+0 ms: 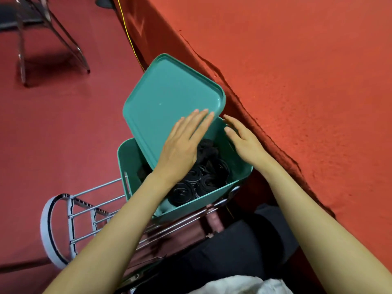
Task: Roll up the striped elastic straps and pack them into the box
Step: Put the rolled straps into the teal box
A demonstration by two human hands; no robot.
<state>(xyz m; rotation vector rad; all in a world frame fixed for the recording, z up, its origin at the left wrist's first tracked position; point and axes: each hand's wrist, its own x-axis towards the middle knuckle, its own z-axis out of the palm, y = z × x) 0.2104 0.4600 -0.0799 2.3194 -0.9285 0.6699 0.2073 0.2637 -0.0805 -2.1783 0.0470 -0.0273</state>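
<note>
On the right, table (297, 81): draped in red cloth, its edge running on a diagonal from top centre to lower right
Floor (53, 134): red, filling the left side; a chair (42, 28) stands well apart at top left
Rack (84, 209): metal bars with a rounded grey end, carrying the box
Box (127, 162): teal, open-topped, on the rack just beside the table edge; a slot handle shows in its left wall
Lid (165, 98): teal, rounded rectangle, lying tilted over the far left part of the box mouth; long axis points away from the person, skewed against the box, the far end overhanging the rim
Left hand (182, 145): flat, fingers straight, palm pressing the lid's near right corner
Right hand (246, 145): relaxed, fingers spread, holding nothing; near the box's far right rim, contact cannot be told
Straps (199, 183): black, several tight coils inside the box, mostly on end with spiral faces up, roll axes near upright; a looser dark bundle behind them; stripes barely visible
Step in hand: judged to be closing the box, packing looking nearly done
Method: turn the lid until its long axis matches the box, steady the free edge with the right hand, check that no coil stands above the rim, then press the corners down evenly
</note>
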